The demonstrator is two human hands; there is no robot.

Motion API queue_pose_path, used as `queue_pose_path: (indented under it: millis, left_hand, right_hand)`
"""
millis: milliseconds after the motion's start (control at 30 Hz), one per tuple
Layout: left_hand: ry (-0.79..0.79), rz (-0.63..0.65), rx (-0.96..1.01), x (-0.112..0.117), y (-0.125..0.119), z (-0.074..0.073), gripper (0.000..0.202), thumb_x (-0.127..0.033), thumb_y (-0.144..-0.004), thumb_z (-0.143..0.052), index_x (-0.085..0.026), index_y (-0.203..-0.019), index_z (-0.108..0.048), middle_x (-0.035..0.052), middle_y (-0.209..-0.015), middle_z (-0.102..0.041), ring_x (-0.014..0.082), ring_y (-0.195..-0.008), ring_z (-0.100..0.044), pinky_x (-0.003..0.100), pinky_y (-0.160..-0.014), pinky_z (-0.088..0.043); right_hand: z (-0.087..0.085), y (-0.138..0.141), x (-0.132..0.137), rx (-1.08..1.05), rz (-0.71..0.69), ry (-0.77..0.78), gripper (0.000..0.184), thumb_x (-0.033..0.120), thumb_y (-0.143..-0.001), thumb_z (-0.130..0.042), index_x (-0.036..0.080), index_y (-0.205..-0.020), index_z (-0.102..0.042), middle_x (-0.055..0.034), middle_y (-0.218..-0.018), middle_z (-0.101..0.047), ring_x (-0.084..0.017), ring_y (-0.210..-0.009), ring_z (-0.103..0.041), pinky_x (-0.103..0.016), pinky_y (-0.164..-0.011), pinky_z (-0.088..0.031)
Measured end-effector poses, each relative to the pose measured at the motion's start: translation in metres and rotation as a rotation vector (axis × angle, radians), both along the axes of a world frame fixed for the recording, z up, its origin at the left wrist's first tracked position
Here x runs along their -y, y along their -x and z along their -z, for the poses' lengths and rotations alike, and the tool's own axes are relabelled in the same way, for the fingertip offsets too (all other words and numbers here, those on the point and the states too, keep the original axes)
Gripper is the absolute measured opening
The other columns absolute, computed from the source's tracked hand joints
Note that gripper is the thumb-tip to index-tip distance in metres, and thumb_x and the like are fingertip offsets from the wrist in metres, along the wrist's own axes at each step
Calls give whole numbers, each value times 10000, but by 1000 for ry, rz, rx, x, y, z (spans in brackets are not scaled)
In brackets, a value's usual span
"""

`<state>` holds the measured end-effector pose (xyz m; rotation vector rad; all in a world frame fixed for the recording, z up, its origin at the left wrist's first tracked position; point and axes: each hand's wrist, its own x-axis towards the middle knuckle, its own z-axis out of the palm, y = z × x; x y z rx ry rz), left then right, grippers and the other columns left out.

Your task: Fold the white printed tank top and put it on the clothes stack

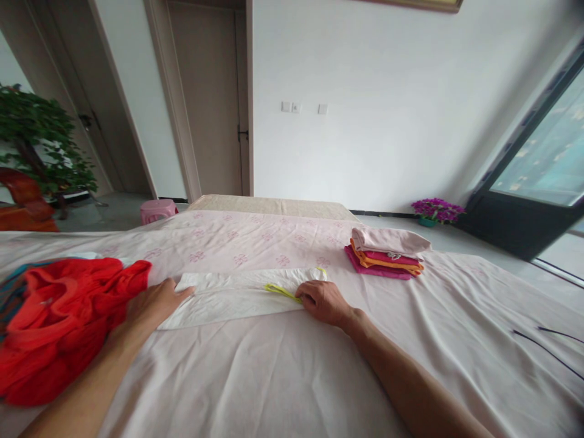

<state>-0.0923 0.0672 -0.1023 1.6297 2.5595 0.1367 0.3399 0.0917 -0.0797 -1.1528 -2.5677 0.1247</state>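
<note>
A white garment (pixel 228 298) with yellow-green trim lies stretched out flat, left to right, on the bed cover. My right hand (pixel 325 302) is closed on its right end, with the fingers curled at the yellow-green edge. At the garment's left end is my left hand (pixel 160 301), thumb pointing right along the cloth; its other fingers are partly hidden, and it appears to grip the edge. A heap of red clothing (pixel 59 322) lies beside my left forearm, with some blue-grey and brown cloth (pixel 13 292) showing behind it.
A folded stack of pink, orange and magenta clothes (pixel 387 254) sits to the right on the pink-patterned bed cover (pixel 274 365). Dark thin cords (pixel 547 353) lie at far right. Beyond the bed are a pink stool (pixel 158 210), a green plant (pixel 41 140) and purple flowers (pixel 437 210).
</note>
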Motion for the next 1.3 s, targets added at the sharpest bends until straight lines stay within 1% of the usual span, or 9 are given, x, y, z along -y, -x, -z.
queue_pose_path:
  millis: [133, 233, 500, 667, 800, 933, 1067, 1167, 1300]
  left_hand:
    - [35, 18, 94, 0, -8, -8, 644, -692, -818, -372, -182, -1084, -661, 204, -1116, -707, 409, -1034, -660, 449, -769, -484]
    - [-4, 29, 123, 1, -11, -12, 572, -635, -818, -406, -187, -1069, -659, 191, -1076, -717, 396, -1000, -670, 422, -744, -479]
    - [-143, 62, 153, -6, -9, -4, 443, -596, -812, -438, -211, -941, -615, 124, -973, -719, 340, -946, -675, 358, -717, -463]
    - [-346, 62, 471, -8, -18, -8, 394, -559, -735, -564, -194, -878, -601, 56, -812, -691, 255, -805, -662, 296, -657, -461]
    - [-482, 63, 873, 1, -45, -28, 463, -526, -661, -670, -172, -953, -605, 34, -815, -687, 207, -717, -634, 276, -598, -466]
    - [-486, 73, 1156, 6, -76, -49, 537, -471, -589, -758, -152, -993, -605, 36, -817, -699, 190, -675, -630, 274, -583, -474]
    - [-458, 110, 1277, -2, -105, -63, 541, -441, -543, -792, -147, -955, -602, 6, -727, -672, 170, -612, -606, 265, -557, -457]
    - [-406, 152, 1311, -12, -128, -70, 512, -437, -541, -781, -145, -925, -610, -3, -695, -654, 158, -592, -587, 253, -542, -427]
    - [-376, 179, 1315, -24, -166, -74, 456, -399, -537, -751, -154, -894, -607, -8, -668, -631, 154, -587, -569, 245, -537, -399]
  right_hand:
    - [0, 0, 0, -4, -4, -8, 256, 143, -872, -474, 240, -945, -699, -11, -901, -733, -155, -825, -653, -238, -743, -395]
    - [1, 0, 0, -4, -12, -8, 253, 144, -866, -479, 239, -947, -699, -12, -903, -733, -156, -823, -652, -242, -740, -393]
    - [0, -1, 0, -10, -7, 0, 245, 154, -868, -482, 234, -935, -704, -20, -897, -733, -158, -813, -646, -244, -740, -393]
    - [1, -1, 0, -16, 0, 0, 248, 154, -858, -489, 237, -931, -711, -23, -890, -733, -161, -815, -645, -245, -745, -399]
    - [3, -1, 0, -53, 7, 9, 254, 144, -843, -495, 243, -924, -715, -17, -890, -734, -159, -820, -648, -240, -753, -408]
    - [4, -3, 0, -137, 28, 31, 265, 138, -828, -501, 246, -927, -721, -14, -897, -735, -152, -810, -649, -232, -731, -413]
    - [7, -9, -9, -318, 116, 7, 257, 161, -836, -500, 223, -956, -718, -21, -877, -724, -147, -772, -637, -234, -710, -419]
    - [17, -17, -23, -506, 235, -3, 235, 222, -852, -502, 209, -957, -712, -5, -744, -678, -137, -662, -595, -234, -641, -410]
    - [35, -30, -44, -777, 357, 103, 244, 276, -815, -508, 194, -925, -710, 4, -684, -640, -138, -626, -584, -225, -583, -415]
